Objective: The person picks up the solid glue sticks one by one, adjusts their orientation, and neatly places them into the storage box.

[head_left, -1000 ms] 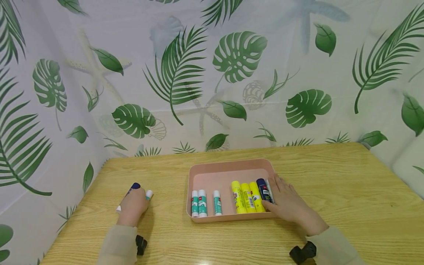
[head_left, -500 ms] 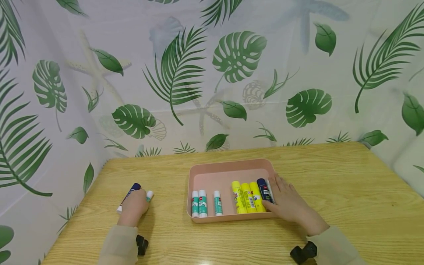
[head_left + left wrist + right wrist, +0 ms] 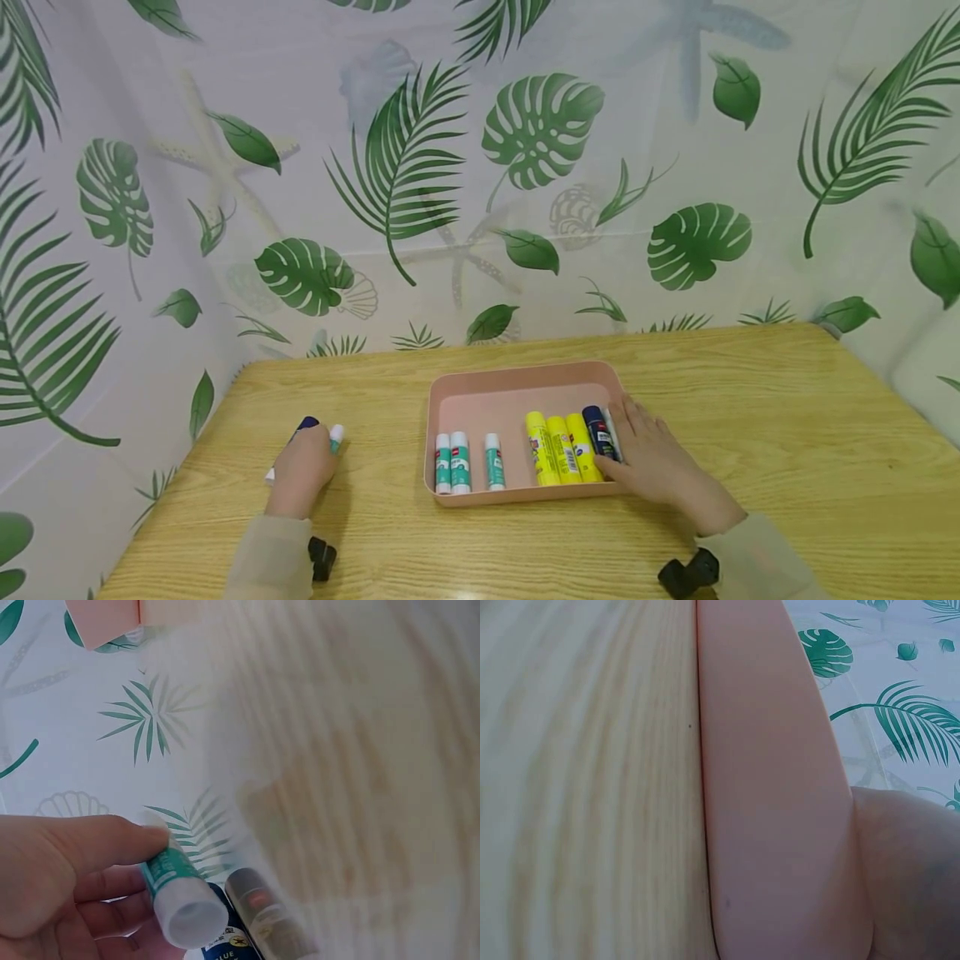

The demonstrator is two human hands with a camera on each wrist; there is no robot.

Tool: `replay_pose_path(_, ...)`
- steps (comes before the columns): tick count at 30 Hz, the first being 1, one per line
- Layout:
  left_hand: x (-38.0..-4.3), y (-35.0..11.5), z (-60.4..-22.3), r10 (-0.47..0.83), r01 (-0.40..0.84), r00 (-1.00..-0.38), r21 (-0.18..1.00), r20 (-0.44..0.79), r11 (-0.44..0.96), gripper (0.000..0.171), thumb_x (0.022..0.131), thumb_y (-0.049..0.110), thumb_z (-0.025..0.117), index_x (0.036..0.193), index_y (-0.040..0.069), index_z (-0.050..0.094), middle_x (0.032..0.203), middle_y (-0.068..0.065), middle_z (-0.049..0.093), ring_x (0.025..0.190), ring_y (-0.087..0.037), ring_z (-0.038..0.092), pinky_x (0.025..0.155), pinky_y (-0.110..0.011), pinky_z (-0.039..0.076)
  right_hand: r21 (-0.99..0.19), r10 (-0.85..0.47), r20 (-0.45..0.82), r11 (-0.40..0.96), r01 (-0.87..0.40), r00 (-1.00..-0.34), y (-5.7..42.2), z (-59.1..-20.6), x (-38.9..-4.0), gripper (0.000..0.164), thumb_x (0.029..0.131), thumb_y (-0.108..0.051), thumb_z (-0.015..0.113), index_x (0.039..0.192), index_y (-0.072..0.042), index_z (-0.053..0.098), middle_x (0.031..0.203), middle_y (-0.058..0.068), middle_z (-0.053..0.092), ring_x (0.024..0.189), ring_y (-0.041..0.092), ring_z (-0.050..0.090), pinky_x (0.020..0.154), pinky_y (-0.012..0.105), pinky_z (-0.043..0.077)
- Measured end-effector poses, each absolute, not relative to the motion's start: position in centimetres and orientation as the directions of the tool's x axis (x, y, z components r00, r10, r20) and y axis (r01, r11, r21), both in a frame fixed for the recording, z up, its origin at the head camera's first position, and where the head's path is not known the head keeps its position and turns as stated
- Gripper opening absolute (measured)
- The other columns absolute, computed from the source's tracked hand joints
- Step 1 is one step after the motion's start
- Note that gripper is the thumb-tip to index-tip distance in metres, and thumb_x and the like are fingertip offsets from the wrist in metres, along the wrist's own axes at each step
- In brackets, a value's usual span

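Note:
Pinched between thumb and fingers of my left hand (image 3: 302, 469) is a green glue stick (image 3: 171, 871) with white ends. A navy glue stick (image 3: 307, 422) lies right beside that hand, partly covered by it. My right hand (image 3: 656, 458) rests on the right edge of the pink tray (image 3: 525, 377), fingers fairly straight. In the right wrist view, part of that hand (image 3: 919, 877) touches the tray's outer wall (image 3: 776, 787). Next to my right fingers, inside the tray, are a navy glue stick (image 3: 599, 431) and a partly hidden white one (image 3: 612, 433).
Three yellow glue sticks (image 3: 558, 450) lie side by side in the tray. Three green glue sticks (image 3: 459, 462) lie in its left half, one apart from the other two. Behind the wooden table (image 3: 397, 550) hangs a leaf-patterned cloth (image 3: 600, 292).
The green glue stick in my left hand has tipped slightly more upright, and that hand covers a bit more of the navy one. My right hand and the tray stay put.

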State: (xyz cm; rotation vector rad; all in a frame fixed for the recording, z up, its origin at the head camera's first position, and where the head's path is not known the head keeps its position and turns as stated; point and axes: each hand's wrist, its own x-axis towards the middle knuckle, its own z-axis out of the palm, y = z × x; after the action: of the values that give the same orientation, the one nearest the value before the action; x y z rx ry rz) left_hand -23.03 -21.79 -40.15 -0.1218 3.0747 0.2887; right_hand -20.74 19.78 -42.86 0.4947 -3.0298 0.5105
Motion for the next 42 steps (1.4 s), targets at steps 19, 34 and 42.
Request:
replay_pose_path(19,-23.0,-19.4,-39.3,-0.072,0.039,-0.944,0.325,0.322,0.945,0.026,0.083,0.010,0.060,0.096,-0.012,0.055,0.075,-0.016,0.054,0.061,-0.024,0.053,0.052,-0.037,0.046,-0.312,-0.324,0.084,0.890,-0.333,-0.942,19.9,-42.8,-20.8,0.078,0.087,-0.039,0.051,0.136,0.010,0.016,0.138,0.034,0.012,0.124,0.047,0.016,0.095,0.060,0.014)
replay_pose_path(34,-22.9,-16.9,-38.9,-0.108,0.041,-0.937,0.412,0.331,0.910,0.031,0.084,0.012,0.057,0.104,-0.011,0.054,0.084,-0.019,0.056,0.066,-0.026,0.055,0.054,-0.038,0.046,-0.322,-0.319,0.076,0.889,-0.326,-0.945,19.9,-42.9,-20.9,0.079,0.087,-0.040,0.050,0.137,0.010,0.015,0.138,0.033,0.011,0.124,0.047,0.015,0.095,0.060,0.013)
replay_pose_path(42,-22.8,-14.6,-39.2,-0.078,0.066,-0.943,0.411,0.325,0.909,0.028,0.082,0.012,0.059,0.101,-0.009,0.055,0.081,-0.015,0.055,0.063,-0.023,0.054,0.053,-0.036,0.046,-0.314,-0.319,0.075,0.892,-0.325,-0.945,19.9,-42.9,-20.9,0.079,0.087,-0.041,0.050,0.137,0.009,0.015,0.138,0.033,0.011,0.124,0.047,0.016,0.095,0.060,0.014)
